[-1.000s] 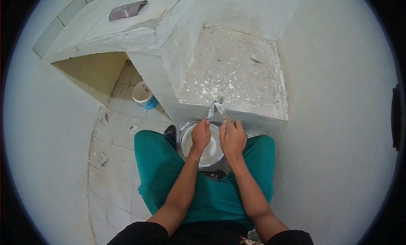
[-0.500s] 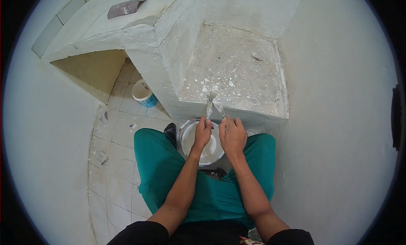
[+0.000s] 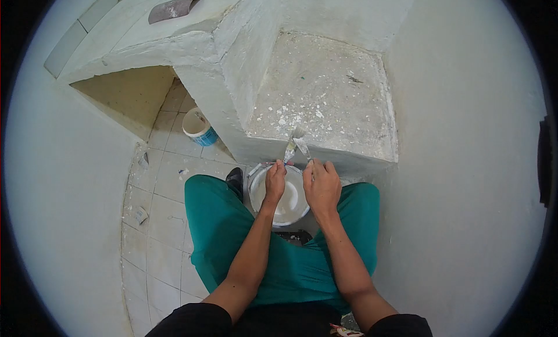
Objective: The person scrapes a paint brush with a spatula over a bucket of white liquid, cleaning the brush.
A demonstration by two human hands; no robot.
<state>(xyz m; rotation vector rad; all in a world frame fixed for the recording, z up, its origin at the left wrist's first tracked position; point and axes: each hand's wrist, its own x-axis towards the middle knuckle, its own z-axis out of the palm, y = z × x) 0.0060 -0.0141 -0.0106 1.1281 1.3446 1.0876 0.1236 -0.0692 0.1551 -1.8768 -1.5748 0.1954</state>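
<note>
My left hand (image 3: 275, 182) is closed round the handle of a paintbrush (image 3: 292, 144), whose bristles are coated whitish. In my right hand (image 3: 322, 186) is a small scraper (image 3: 302, 146), its pale blade leaning against the brush near the bristles. Both tools cross just in front of the ledge edge. Below my hands a white bucket (image 3: 281, 221) stands between my knees, with pale material inside. White flakes (image 3: 318, 114) lie scattered on the rough concrete ledge (image 3: 331, 70).
A small white and blue bucket (image 3: 202, 135) stands on the tiled floor (image 3: 165, 221) at the left, beside the low wall. Debris (image 3: 140, 215) lies on the tiles. A curved grey piece (image 3: 174, 9) rests on the upper ledge. A wall (image 3: 465, 162) rises close on the right.
The brush has tilted and shifted slightly right, with my left hand turned and moved a little left. The scraper blade now lies higher against the brush.
</note>
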